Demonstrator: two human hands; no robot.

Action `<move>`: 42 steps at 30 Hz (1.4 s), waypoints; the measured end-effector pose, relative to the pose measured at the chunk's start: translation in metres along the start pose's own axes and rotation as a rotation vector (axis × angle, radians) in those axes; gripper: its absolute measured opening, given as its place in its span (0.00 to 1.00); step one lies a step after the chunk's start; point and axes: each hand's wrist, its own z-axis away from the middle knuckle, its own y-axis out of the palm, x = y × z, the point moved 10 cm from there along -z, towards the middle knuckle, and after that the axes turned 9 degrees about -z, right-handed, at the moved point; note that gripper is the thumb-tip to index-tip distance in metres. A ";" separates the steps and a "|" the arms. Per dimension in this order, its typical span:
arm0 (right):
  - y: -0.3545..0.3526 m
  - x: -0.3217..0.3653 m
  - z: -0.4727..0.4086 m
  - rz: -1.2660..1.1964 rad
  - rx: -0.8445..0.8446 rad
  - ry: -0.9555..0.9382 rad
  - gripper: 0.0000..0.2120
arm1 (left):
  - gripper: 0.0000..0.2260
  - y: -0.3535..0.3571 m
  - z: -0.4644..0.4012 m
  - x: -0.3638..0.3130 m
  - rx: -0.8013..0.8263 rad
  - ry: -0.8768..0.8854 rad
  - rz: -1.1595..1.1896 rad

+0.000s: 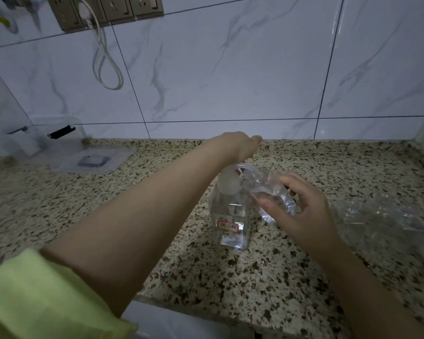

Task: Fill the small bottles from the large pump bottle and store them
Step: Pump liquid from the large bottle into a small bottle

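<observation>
A large clear pump bottle (231, 217) with a red-framed label stands on the speckled granite counter (157, 199). My left hand (240, 145) lies on top of its pump head, pressing down. My right hand (301, 206) holds a small clear bottle (269, 194) tilted, its threaded neck up against the pump spout. More small clear bottles (380, 216) lie on the counter at the right.
A clear plastic box (56, 135) with a black clip and its lid (93, 160) sit at the back left by the tiled wall. A white cable (105, 59) hangs from the wall sockets. The counter's front edge runs near the bottom.
</observation>
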 end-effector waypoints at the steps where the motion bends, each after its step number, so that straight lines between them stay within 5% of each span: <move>1: -0.001 0.001 0.000 -0.011 -0.008 0.003 0.19 | 0.29 -0.002 0.000 0.000 -0.008 0.004 0.002; 42: -0.001 0.007 0.000 0.041 -0.016 -0.028 0.22 | 0.30 0.001 0.008 -0.009 0.015 0.064 0.056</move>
